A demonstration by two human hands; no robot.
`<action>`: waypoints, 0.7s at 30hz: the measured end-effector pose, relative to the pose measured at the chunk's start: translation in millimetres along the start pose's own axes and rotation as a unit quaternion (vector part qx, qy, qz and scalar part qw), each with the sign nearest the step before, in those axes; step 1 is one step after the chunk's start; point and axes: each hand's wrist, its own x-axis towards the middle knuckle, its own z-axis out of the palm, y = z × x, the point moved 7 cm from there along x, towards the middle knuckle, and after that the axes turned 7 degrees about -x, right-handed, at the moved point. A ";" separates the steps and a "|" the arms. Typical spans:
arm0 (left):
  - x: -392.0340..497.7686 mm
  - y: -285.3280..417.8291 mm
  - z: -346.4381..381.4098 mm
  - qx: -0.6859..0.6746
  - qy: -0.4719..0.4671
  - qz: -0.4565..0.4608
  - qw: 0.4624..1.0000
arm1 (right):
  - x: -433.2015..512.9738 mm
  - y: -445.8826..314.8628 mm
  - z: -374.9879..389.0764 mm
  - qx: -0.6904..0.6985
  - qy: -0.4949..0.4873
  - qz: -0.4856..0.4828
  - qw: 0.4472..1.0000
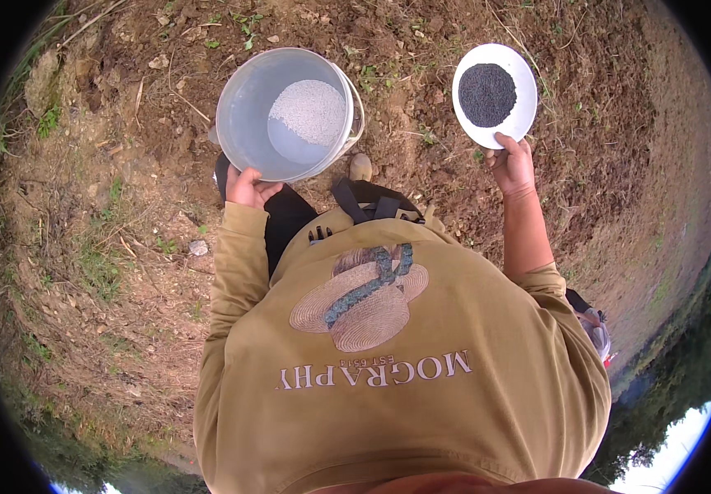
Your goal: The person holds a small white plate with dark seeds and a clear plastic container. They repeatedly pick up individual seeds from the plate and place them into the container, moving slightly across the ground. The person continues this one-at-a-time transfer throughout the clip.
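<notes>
My left hand [252, 187] grips the near rim of a translucent plastic bucket [241, 114], with the thumb over the edge. The bucket is tilted, and white granules [311, 111] lie against one side of its bottom; its handle [358, 117] hangs at the right. In my right hand [512, 167] is a white shallow bowl [525, 114], the thumb on its near rim and the fingers underneath. Small dark granules [487, 96] lie in the bowl. Bucket and bowl are apart, both held out over the soil.
Sloping brown soil [417, 105] with dry stalks, weeds and small stones spreads around me. A pale stone [198, 247] lies at the left. One of my shoes [360, 167] shows beside the bucket. Another person [593, 330], partly hidden, is beyond my right sleeve. Trees stand at the lower right.
</notes>
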 end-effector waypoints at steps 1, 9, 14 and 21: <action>-0.6 12.9 -8.1 -0.010 0.010 0.044 0.999 | 1.0 -2.6 0.3 0.015 -0.019 -0.015 1.000; 8.3 66.0 -56.5 -0.129 0.077 0.128 0.980 | -2.9 3.8 -35.1 0.064 0.038 -0.017 0.997; -1.5 60.7 -65.3 -0.147 0.097 0.148 0.973 | -9.2 10.1 -60.1 0.066 0.067 -0.008 0.996; -9.6 48.0 -58.5 -0.152 0.091 0.141 0.974 | -9.6 13.3 -75.4 0.077 0.088 -0.008 0.993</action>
